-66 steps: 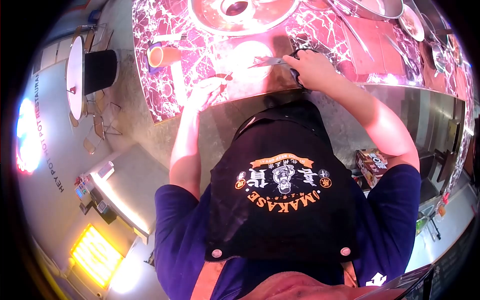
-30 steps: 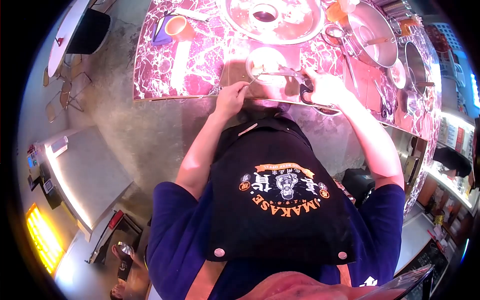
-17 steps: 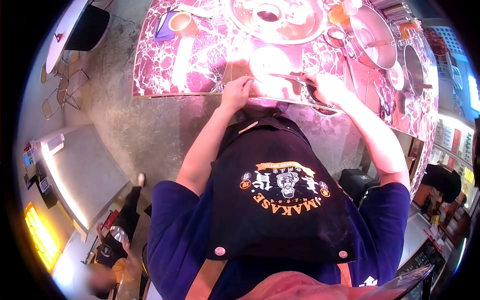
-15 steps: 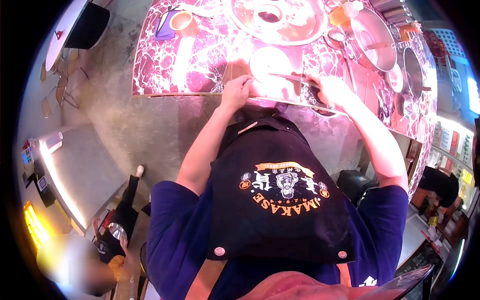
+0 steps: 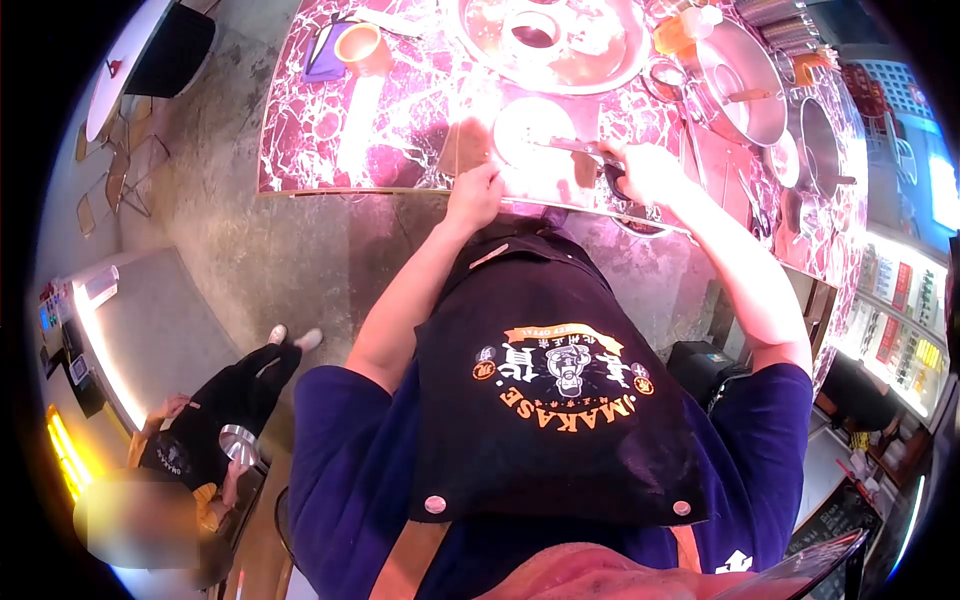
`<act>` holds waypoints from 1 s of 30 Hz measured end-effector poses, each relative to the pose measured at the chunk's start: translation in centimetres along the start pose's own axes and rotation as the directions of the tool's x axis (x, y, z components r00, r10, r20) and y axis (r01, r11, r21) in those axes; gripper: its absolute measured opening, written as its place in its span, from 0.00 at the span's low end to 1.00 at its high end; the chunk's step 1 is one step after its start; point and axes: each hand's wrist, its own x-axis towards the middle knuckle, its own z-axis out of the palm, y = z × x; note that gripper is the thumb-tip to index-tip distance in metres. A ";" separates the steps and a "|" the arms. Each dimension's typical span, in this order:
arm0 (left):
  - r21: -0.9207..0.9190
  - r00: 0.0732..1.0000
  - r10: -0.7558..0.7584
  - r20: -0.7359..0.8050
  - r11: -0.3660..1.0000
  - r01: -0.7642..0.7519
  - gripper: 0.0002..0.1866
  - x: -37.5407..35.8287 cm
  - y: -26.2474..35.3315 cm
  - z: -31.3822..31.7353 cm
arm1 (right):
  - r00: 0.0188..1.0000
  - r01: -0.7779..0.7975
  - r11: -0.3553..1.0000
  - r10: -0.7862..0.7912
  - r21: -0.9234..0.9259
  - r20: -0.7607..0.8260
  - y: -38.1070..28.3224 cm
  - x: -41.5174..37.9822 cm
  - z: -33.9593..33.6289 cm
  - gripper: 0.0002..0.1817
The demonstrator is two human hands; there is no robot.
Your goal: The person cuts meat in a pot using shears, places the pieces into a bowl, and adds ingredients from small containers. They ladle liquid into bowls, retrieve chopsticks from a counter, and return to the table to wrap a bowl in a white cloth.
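Note:
Scissors (image 5: 580, 146) with dark handles are gripped in my right hand (image 5: 645, 175), their blades pointing left over a round white plate or bowl (image 5: 532, 130). Glare washes out what lies on it. My left hand (image 5: 474, 196) is closed in a pinch at the counter's front edge, just lower left of the plate; whatever its fingers hold is too small to name.
A large metal basin (image 5: 625, 50) stands beyond the plate on the marbled counter (image 5: 310, 150). An orange cup (image 5: 361, 46) is at the left, a deep pot (image 5: 768, 105) at the right. At lower left, a person carries a metal bowl (image 5: 238, 444).
The scissors have turned and moved slightly up and left with my right hand. My left hand has shifted a little lower. The person at lower left has moved leftward, legs now spread.

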 end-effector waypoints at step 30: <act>0.190 0.996 -0.022 -0.086 0.981 0.038 0.12 -0.5 0.9 0.7 | 0.986 -0.127 0.990 0.132 0.055 -0.101 0.3 -5.0 -0.6 0.31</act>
